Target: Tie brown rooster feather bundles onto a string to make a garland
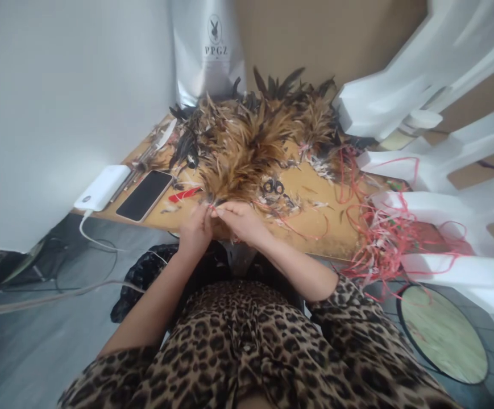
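My left hand [196, 228] and my right hand [240, 220] meet at the table's front edge, fingers pinched close together. Between the fingertips are the lower ends of a bunch of brown feathers [233, 170], with a bit of red string at the tips. The bunch fans away from me onto the heap of brown and black feathers [268, 119] behind it. Small black-handled scissors [273, 186] lie to the right of the bunch. A red strip [185, 195] rests just left of it. How each finger grips is partly hidden.
A phone [145, 196] and a white power bank [102, 187] with a cable are at the left. Tangled red string [385, 238] spills over the right edge beside white foam-like pieces [426, 207]. A silver bag [210, 62] stands behind the wooden table [332, 227].
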The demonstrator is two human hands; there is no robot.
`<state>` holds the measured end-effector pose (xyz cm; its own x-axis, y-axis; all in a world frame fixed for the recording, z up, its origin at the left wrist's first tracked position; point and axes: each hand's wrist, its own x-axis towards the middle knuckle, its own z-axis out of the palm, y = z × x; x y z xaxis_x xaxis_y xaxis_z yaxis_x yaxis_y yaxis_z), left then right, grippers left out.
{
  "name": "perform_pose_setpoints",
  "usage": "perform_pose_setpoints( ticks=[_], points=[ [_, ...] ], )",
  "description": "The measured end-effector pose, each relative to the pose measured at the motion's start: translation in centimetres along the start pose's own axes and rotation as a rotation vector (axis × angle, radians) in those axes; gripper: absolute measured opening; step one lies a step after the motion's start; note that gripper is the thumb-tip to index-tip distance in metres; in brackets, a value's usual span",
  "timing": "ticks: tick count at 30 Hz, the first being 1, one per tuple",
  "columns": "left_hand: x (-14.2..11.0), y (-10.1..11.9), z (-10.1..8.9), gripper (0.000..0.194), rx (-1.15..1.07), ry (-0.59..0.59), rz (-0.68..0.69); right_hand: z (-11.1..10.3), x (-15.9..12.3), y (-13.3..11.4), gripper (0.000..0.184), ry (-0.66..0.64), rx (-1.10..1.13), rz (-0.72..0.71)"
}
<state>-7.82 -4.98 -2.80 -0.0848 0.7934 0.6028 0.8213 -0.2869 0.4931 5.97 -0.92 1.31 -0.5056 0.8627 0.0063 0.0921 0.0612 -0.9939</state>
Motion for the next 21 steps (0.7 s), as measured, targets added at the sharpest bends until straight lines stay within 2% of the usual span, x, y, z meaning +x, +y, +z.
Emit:
perform_pose_setpoints(
  ticks=[4, 9, 11, 14, 17, 19, 21],
  points=[
    [0.2, 0.5, -0.6, 0.022, 0.054, -0.021, 0.080, -0.5, 1.5, -1.5, 0.022, -0.126, -0.037, -0.071],
    [0.6, 0.0, -1.8, 0.024, 0.096, 0.000, 0.048, -0.7, 1.4, -2.8, 0.023, -0.261, -0.084, -0.076],
    [0.7, -0.5, -2.3, 0.026, 0.116, 0.024, 0.019, -1.9, 0.7, -3.9, 0.024, -0.345, -0.127, -0.067],
    [0.9, -1.3, -3.3, 0.027, 0.126, 0.086, -0.019, -5.8, -0.5, -6.5, 0.024, -0.445, -0.256, -0.042],
    [0.7, -2.0, -4.6, 0.029, 0.078, 0.133, -0.059, -11.2, -1.1, -9.5, 0.027, -0.247, -0.414, -0.056],
    [0.4, -2.2, -5.3, 0.031, 0.041, 0.122, -0.073, -14.5, -0.9, -11.2, 0.029, -0.009, -0.535, -0.078],
    [0.0, -2.3, -5.9, 0.029, 0.038, 0.063, -0.050, -16.8, -0.3, -12.4, 0.033, 0.211, -0.638, -0.126]
  ],
)
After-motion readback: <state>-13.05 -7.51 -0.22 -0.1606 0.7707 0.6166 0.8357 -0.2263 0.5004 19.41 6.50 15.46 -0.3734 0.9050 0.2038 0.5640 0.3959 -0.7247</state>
